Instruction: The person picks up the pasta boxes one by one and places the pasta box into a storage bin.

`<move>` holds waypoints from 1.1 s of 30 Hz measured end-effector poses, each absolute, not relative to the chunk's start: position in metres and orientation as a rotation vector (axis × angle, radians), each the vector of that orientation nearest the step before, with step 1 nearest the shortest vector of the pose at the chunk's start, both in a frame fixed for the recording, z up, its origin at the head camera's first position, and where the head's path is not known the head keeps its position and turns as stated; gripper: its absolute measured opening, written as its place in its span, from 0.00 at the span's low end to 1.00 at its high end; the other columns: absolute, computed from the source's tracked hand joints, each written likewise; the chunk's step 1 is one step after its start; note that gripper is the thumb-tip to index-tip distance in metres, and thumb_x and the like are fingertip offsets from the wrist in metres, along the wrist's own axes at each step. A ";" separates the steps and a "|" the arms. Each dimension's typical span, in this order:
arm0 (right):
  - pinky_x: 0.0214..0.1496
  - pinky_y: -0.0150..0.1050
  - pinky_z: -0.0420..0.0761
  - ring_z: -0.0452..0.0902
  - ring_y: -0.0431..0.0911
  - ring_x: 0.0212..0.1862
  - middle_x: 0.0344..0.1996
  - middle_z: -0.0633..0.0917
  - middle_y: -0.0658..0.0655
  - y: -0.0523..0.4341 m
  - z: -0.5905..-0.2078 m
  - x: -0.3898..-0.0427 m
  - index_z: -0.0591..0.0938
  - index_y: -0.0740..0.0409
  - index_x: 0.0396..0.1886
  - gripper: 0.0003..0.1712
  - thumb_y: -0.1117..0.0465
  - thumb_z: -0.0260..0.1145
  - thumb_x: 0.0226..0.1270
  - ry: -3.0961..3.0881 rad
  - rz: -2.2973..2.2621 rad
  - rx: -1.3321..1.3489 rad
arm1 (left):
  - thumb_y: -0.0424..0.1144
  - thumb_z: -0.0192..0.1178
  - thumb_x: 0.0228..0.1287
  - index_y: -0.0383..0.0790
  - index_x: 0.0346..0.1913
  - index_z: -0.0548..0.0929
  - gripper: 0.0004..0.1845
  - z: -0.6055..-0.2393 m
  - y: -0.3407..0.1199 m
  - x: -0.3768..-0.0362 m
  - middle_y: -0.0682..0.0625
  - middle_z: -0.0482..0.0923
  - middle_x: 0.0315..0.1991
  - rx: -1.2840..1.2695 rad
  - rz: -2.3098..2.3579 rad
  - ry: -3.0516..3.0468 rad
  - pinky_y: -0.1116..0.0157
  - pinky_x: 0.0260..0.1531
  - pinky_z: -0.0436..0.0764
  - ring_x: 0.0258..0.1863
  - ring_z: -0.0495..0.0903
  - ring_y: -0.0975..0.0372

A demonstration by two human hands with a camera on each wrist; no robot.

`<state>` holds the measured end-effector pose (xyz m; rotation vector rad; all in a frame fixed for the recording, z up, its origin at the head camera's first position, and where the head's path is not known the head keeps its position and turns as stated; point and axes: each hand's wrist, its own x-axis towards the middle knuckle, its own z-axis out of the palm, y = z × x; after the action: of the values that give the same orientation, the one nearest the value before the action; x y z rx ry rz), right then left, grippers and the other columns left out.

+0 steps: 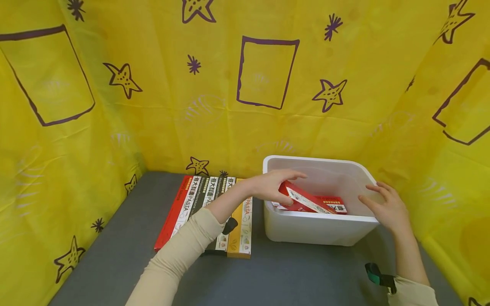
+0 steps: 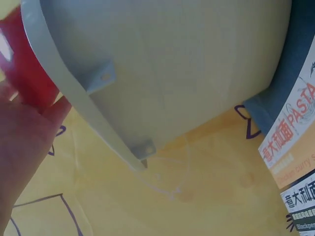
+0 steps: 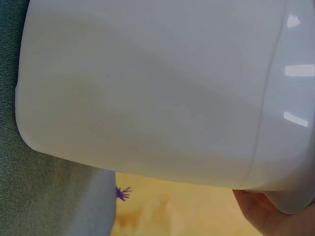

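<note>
A white plastic bin (image 1: 314, 231) stands on the grey table. My left hand (image 1: 277, 187) reaches over its left rim and grips a red pasta box (image 1: 306, 199), tilted down into the bin. Another red box (image 1: 336, 205) lies flat on the bin's floor. My right hand (image 1: 384, 206) holds the bin's front right corner, thumb along the rim. The left wrist view shows the left hand (image 2: 19, 142), the red pasta box (image 2: 24, 73) and the white bin's outer wall (image 2: 172, 73). In the right wrist view the right hand (image 3: 275, 214) sits under the white bin's rim (image 3: 147, 98).
Several long pasta boxes (image 1: 208, 212) lie side by side on the grey table (image 1: 115, 255) left of the bin; two of them show at the pasta boxes' edge (image 2: 295, 132). Yellow star-printed cloth (image 1: 268, 85) walls the table on three sides.
</note>
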<state>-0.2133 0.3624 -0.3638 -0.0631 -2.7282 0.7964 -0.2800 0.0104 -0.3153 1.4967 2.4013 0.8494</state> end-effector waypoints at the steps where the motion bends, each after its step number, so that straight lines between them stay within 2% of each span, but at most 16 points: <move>1: 0.55 0.68 0.52 0.51 0.71 0.62 0.65 0.59 0.70 0.362 -0.364 -0.213 0.71 0.64 0.59 0.34 0.43 0.56 0.63 -2.727 0.798 -0.063 | 0.48 0.59 0.54 0.53 0.68 0.60 0.37 -0.316 0.011 -0.280 0.59 0.60 0.65 1.520 0.824 2.415 0.66 0.57 0.65 0.61 0.61 0.67; 4: 0.55 0.68 0.52 0.51 0.71 0.62 0.65 0.59 0.70 0.363 -0.364 -0.214 0.72 0.64 0.59 0.34 0.43 0.57 0.63 -2.721 0.800 -0.065 | 0.48 0.58 0.56 0.52 0.69 0.57 0.37 -0.317 0.012 -0.278 0.59 0.57 0.67 1.565 0.795 2.440 0.65 0.59 0.63 0.63 0.58 0.67; 18: 0.55 0.69 0.51 0.50 0.70 0.62 0.66 0.58 0.69 0.364 -0.364 -0.214 0.71 0.63 0.60 0.34 0.43 0.56 0.63 -2.732 0.823 -0.088 | 0.55 0.58 0.58 0.50 0.70 0.56 0.39 -0.320 0.007 -0.277 0.56 0.59 0.67 1.595 0.942 2.418 0.64 0.61 0.60 0.64 0.59 0.70; 26: 0.55 0.69 0.51 0.50 0.70 0.63 0.66 0.58 0.70 0.361 -0.362 -0.215 0.70 0.64 0.61 0.35 0.43 0.56 0.63 -2.734 0.835 -0.089 | 0.49 0.61 0.58 0.52 0.70 0.57 0.38 -0.323 -0.007 -0.270 0.57 0.60 0.66 1.491 1.218 2.284 0.63 0.61 0.62 0.64 0.60 0.66; 33: 0.55 0.69 0.51 0.49 0.70 0.63 0.66 0.57 0.70 0.362 -0.364 -0.215 0.70 0.64 0.61 0.35 0.43 0.56 0.64 -2.743 0.844 -0.089 | 0.40 0.61 0.59 0.51 0.68 0.60 0.35 -0.335 -0.024 -0.265 0.56 0.62 0.65 1.374 1.542 2.185 0.56 0.60 0.63 0.63 0.64 0.61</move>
<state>-0.2152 0.3617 -0.3637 -0.0893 -2.7431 0.8443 -0.2654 -0.0237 -0.3347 1.3744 2.1852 1.5417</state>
